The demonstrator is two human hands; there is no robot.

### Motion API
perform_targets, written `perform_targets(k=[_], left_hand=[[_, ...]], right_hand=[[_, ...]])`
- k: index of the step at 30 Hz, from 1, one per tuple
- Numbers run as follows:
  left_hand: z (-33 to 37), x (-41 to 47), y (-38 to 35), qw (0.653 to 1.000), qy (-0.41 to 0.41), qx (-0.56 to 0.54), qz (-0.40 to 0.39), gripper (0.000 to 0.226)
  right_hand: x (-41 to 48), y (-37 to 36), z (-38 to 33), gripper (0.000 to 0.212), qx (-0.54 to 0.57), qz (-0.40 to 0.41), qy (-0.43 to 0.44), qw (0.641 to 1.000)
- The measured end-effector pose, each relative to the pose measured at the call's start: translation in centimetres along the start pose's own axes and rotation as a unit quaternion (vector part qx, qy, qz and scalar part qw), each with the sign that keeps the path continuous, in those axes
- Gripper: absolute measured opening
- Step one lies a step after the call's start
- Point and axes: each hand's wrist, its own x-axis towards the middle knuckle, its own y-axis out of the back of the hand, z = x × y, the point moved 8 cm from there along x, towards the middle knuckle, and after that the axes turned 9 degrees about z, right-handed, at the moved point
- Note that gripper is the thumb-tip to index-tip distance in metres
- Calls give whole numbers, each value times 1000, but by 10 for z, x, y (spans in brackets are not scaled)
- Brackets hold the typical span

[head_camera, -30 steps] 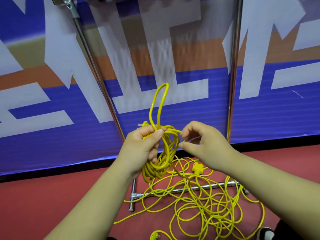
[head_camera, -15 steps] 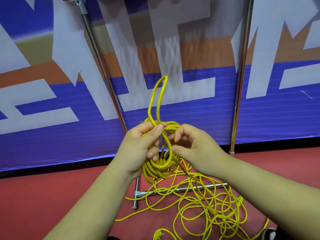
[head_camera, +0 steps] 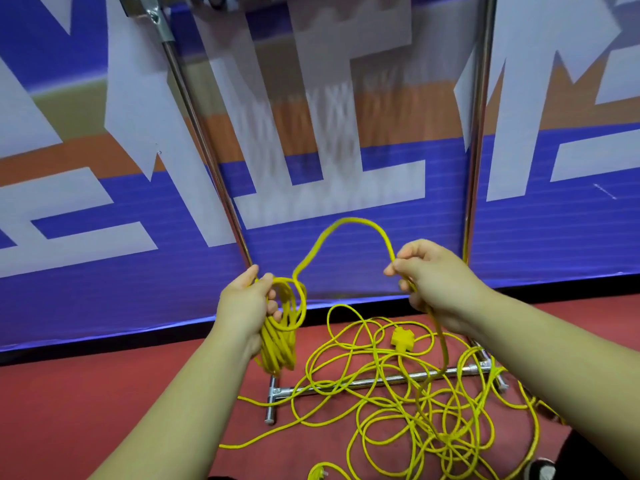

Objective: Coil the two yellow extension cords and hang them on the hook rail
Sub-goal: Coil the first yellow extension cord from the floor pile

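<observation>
Red floor point(head_camera: 104, 393) holds loose yellow cord point(head_camera: 398, 393); left hand point(head_camera: 242, 306) grips the coiled bundle point(head_camera: 278, 337), right hand point(head_camera: 436, 285) pinches the arching strand point(head_camera: 349, 221)

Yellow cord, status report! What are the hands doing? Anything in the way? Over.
Left hand grips the coiled yellow extension cord bundle. Right hand pinches the loose arching strand. Uncoiled yellow loops tangled on red floor, draped over chrome base bar.

Half-coiled yellow cord point(head_camera: 280, 327), floor tangle point(head_camera: 415, 393)
</observation>
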Motion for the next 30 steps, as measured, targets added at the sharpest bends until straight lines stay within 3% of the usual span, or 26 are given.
perform_targets(k=[5,10,14,17,24,30], left_hand=[[11,6,15,997,-64,-4,50,52],[34,-14,-5,990,-113,-47,-62,34],[38,-42,-27,973,-105,-49,-198,33],[27,-59,-42,963,-82,-25,-256,40],[2,-68,-61,954,-28,-29,-297,40],[-17,-69,-70,957,21,-18,-290,53]], right_hand=[[9,15,39,16,-196,-2,-78,978],[14,13,49,19,-252,-13,-82,964],[20,11,36,17,-265,-4,-26,964],[26,11,16,10,-247,10,54,968],[-12,-5,-51,12,-314,-23,311,897],[-37,-10,-79,12,-263,-22,381,886]])
